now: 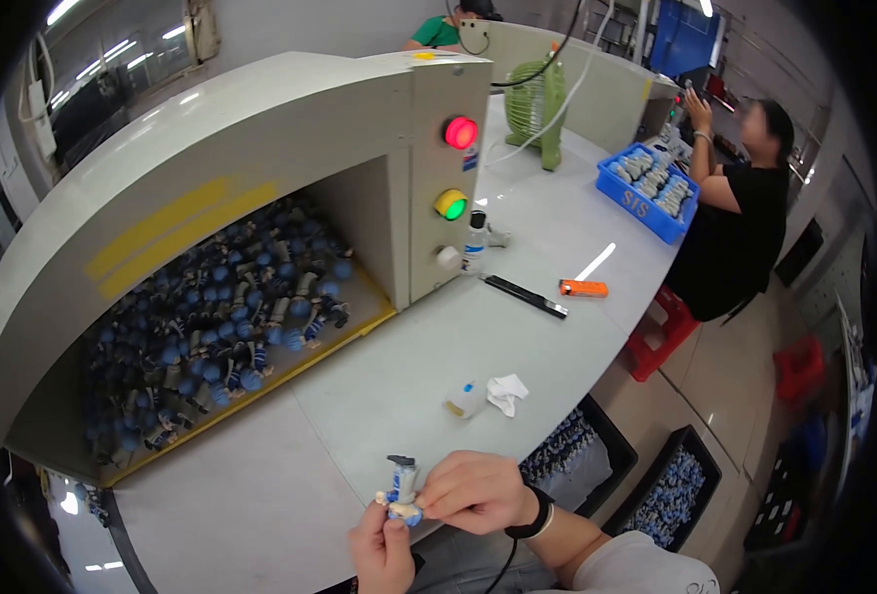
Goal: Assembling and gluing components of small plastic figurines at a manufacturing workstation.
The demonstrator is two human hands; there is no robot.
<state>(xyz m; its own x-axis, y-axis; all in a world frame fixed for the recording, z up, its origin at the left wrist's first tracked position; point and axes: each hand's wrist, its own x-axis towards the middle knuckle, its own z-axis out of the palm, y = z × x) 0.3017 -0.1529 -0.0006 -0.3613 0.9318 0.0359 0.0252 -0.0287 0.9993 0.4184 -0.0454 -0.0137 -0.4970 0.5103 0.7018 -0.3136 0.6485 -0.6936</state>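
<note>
Both hands meet just off the near edge of the pale grey tabletop (438, 366). The left hand (382, 550) and right hand (475, 491) pinch a small blue-and-white plastic figurine (402, 492) between closed fingers; a steady grip low on its body, turning slowly, seems best.
</note>
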